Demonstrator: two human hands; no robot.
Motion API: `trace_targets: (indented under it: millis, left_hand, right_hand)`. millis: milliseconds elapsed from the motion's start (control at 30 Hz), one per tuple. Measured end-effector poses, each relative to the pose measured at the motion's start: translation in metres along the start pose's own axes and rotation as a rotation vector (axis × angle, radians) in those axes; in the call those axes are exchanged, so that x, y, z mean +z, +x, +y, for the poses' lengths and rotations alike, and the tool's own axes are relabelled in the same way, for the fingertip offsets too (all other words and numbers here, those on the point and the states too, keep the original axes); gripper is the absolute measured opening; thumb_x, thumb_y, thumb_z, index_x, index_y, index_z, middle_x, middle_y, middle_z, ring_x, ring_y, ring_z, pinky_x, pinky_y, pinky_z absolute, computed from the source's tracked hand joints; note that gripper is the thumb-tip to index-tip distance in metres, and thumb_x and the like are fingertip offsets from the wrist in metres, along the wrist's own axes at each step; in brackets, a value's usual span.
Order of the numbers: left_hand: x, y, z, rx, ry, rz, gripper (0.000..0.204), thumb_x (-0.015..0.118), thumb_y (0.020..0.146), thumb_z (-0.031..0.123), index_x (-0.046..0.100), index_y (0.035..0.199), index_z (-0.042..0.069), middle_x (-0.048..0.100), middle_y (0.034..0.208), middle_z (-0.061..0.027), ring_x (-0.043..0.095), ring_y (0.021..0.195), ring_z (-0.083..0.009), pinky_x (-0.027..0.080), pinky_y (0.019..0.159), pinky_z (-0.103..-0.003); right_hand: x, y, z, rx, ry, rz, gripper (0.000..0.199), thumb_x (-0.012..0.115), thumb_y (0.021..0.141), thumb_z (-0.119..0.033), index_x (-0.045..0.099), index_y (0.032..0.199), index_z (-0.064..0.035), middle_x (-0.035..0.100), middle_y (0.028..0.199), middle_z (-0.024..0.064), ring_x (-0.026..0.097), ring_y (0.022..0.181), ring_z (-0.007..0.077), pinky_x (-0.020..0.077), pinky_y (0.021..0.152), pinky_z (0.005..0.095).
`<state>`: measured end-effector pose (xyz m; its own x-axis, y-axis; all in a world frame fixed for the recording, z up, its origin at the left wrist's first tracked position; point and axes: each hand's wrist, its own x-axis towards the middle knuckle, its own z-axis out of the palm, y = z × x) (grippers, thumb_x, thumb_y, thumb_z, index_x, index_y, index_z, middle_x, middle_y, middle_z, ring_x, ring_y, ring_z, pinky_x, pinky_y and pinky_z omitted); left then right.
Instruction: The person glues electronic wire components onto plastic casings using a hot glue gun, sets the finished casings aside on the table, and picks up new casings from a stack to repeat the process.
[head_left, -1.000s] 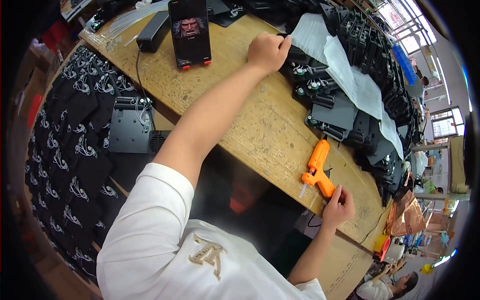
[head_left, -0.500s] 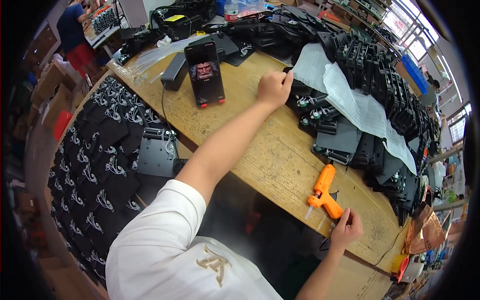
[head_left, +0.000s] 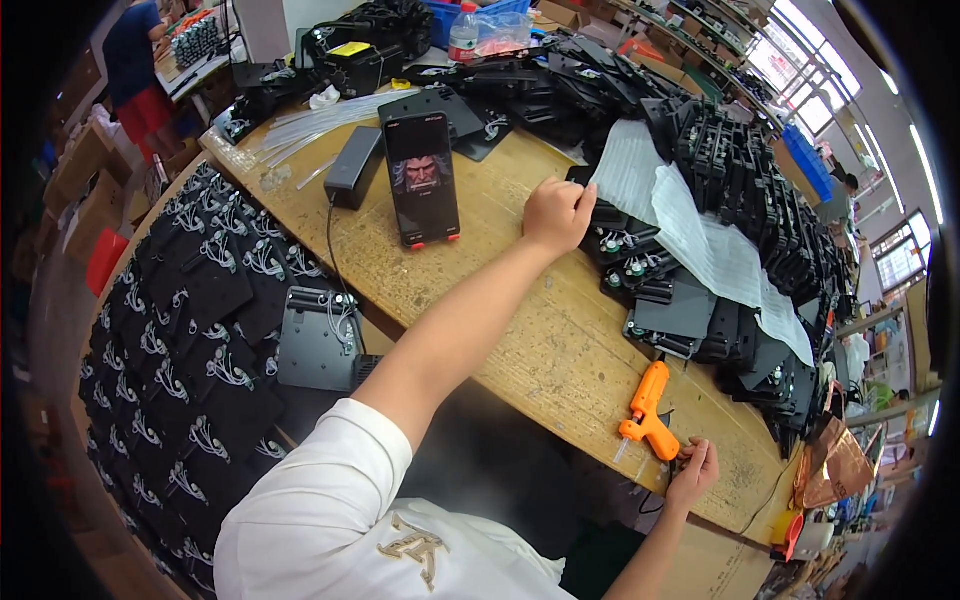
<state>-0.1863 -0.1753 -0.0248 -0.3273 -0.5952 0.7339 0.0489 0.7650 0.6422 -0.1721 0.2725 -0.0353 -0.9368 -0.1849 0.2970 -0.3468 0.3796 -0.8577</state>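
Two hands apart, grips unclear | left hand (head_left: 558,215): curled beside stacked black panels (head_left: 678,306) | right hand (head_left: 693,474): curled beside orange hot-glue gun (head_left: 649,407)

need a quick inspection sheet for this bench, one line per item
surface: worn, speckled wooden table
job's things: orange glue gun lying near the front edge; black units heaped at right, partly under white foam sheets
clutter: propped phone, black power adapter, clear sticks
hands: left hand curled against the heap's edge, grip unclear; right hand beside the gun's handle, fingers curled, contents unclear
cables: black cord from the adapter toward the left table edge
surroundings: black panels with white wires at left; a person standing far left
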Motion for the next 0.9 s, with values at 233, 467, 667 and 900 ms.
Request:
trace_targets:
  millis: [233,467,667,900]
  left_hand:
    - [-0.004,-0.001,-0.011,-0.017,0.033,0.003,0.041,0.056,0.095,0.026,0.057,0.061,0.003,0.062,0.070,-0.0189,0.058,0.073,-0.0397,0.045,0.066,-0.050]
    - [0.007,0.000,-0.002,-0.030,-0.042,0.023,0.038,0.056,0.095,0.023,0.059,0.064,0.001,0.062,0.070,-0.0195,0.058,0.072,-0.0396,0.044,0.066,-0.049]
    - [-0.006,0.000,-0.010,-0.040,-0.035,0.006,0.039,0.057,0.095,0.021,0.057,0.062,0.000,0.060,0.067,-0.0193,0.055,0.066,-0.0384,0.043,0.063,-0.047]
    - [-0.003,0.002,-0.003,-0.120,-0.085,-0.012,0.040,0.057,0.096,0.021,0.054,0.063,-0.002,0.056,0.062,-0.0191,0.054,0.062,-0.0367,0.040,0.060,-0.045]
  right_hand:
    - [0.007,0.003,0.005,0.036,-0.011,0.045,0.023,0.056,0.098,-0.017,0.064,0.087,0.0017,0.060,0.068,0.0034,0.056,0.060,0.0088,0.0441,0.056,0.0229]
    - [-0.003,0.039,-0.075,-0.580,-0.428,0.228,0.012,0.071,0.084,-0.005,0.062,0.079,0.0008,0.061,0.066,0.0067,0.054,0.056,0.0129,0.0436,0.056,0.0264]
    - [0.072,0.194,-0.171,-1.107,-0.656,0.228,0.039,0.077,0.070,-0.017,0.064,0.105,-0.0072,0.061,0.114,0.0130,0.055,0.109,0.0326,0.0418,0.092,0.0453]
    - [0.065,0.308,-0.099,-0.527,-0.805,0.271,0.099,0.088,0.058,-0.047,0.040,0.143,-0.0277,0.035,0.143,0.0283,0.037,0.132,0.0462,0.0393,0.102,0.0545]
